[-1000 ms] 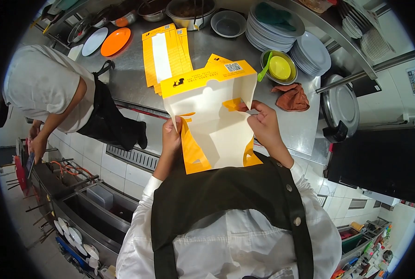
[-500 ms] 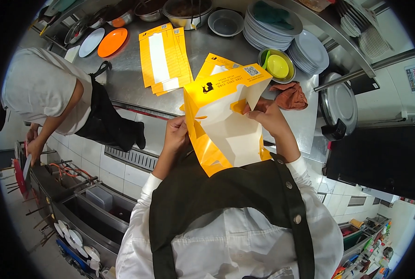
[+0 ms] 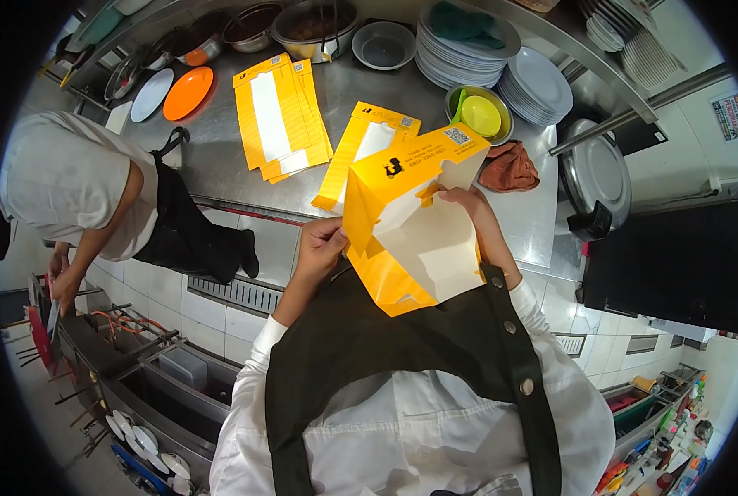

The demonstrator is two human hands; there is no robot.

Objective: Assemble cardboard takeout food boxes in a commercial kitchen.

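Note:
Between my two hands, in front of my chest, is a yellow cardboard box [image 3: 431, 256], partly unfolded with its pale inside facing up. My left hand [image 3: 321, 246] pinches its left edge, thumb against fingers. On the right side, my right hand [image 3: 468, 202] grips the card near a yellow tab, some fingers hidden behind the panel. Just beyond the box lie flat yellow cartons [image 3: 361, 149] with white windows. Farther left on the steel table is another stack of flat yellow cartons [image 3: 271, 120].
The steel table [image 3: 212, 157] holds an orange plate [image 3: 189, 93], stacked white plates [image 3: 538, 87], a bowl with a yellow-green bowl inside [image 3: 480, 116], and a brown cloth [image 3: 509, 168]. Pots [image 3: 315, 29] line the back. At left, a co-worker [image 3: 71, 186] stands holding something.
The box has shifted slightly right and tilted in my hands. My left hand has moved right with it, and my right hand's grip sits a little lower.

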